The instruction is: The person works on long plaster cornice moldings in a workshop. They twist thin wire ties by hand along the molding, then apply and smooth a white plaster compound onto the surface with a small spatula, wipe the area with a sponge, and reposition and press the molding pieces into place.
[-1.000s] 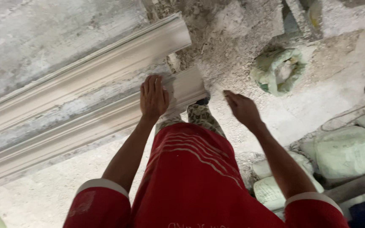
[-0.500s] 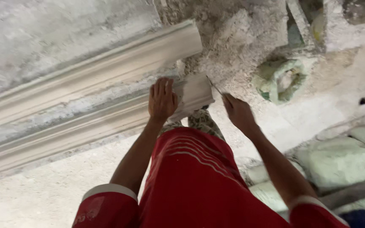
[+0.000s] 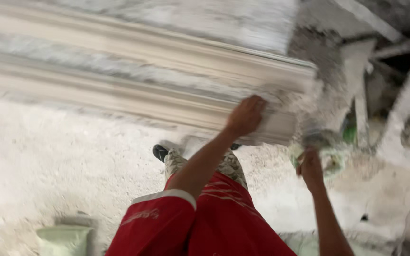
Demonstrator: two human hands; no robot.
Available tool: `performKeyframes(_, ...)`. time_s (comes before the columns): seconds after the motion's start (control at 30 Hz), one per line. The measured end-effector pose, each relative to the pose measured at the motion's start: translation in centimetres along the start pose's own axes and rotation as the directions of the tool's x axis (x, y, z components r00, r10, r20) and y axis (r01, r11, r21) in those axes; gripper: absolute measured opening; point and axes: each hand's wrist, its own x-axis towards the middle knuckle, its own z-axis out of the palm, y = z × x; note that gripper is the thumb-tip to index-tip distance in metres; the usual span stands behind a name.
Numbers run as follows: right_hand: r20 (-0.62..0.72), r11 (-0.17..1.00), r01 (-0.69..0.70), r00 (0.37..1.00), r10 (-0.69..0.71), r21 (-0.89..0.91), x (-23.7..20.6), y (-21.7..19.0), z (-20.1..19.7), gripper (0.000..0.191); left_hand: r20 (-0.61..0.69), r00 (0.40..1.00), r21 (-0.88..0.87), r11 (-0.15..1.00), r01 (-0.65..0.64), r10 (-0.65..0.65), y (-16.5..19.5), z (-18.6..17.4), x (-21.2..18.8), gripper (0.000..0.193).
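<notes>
Pressed with curled fingers against the lower edge of the long pale plaster moulding (image 3: 134, 80), our left hand (image 3: 246, 115) bears on its right end, though the blur keeps us from telling whether it truly clasps it. Below it we see our red shirt (image 3: 200, 223) and a dark shoe (image 3: 160, 152) on the dusty floor (image 3: 48, 161). Farther right, our right hand (image 3: 311, 169) is raised near a green-and-white bucket (image 3: 330, 159), its hold unclear.

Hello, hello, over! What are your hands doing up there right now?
Left hand pressed on the end of the long white moulding. Right hand lower, beside the end; grip too blurred to tell. Nothing between hands and moulding. Over.
</notes>
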Motion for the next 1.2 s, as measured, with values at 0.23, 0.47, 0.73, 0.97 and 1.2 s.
performKeyframes(0.23, -0.293, 0.931, -0.043, 0.953, -0.070, -0.364, -0.9, -11.4, 9.8, 0.035, 0.029, 0.974, -0.328, 0.918, 0.220, -0.223, -4.3, -12.3, -15.5, 0.040)
performKeyframes(0.47, 0.628, 0.977, 0.121, 0.778, 0.016, -0.175, -7.7, -12.7, 54.5, 0.058, 0.074, 0.822, -0.866, 0.373, 0.334, -0.565, -15.3, -27.5, -38.4, 0.061)
performKeyframes(0.73, 0.895, 0.553, 0.705, 0.323, 0.308, -0.445, -15.1, -23.5, 84.3, 0.055, -0.116, 0.028, -0.993, 0.115, -0.039, -0.993, -25.7, -42.6, -56.9, 0.048)
performKeyframes(0.97, 0.911, 0.621, 0.667, 0.332, 0.246, -0.411, -11.0, -24.4, 100.8, 0.044, -0.100, -0.236, -0.995, 0.096, 0.028, -0.967, -38.1, -49.6, -67.5, 0.040)
performKeyframes(1.2, 0.933, 0.607, 0.723, 0.349, 0.091, -0.329, -8.2, -36.1, 121.9, 0.044, -0.251, -0.340, -0.928, 0.126, 0.349, -0.906, -54.2, -61.5, -73.2, 0.042)
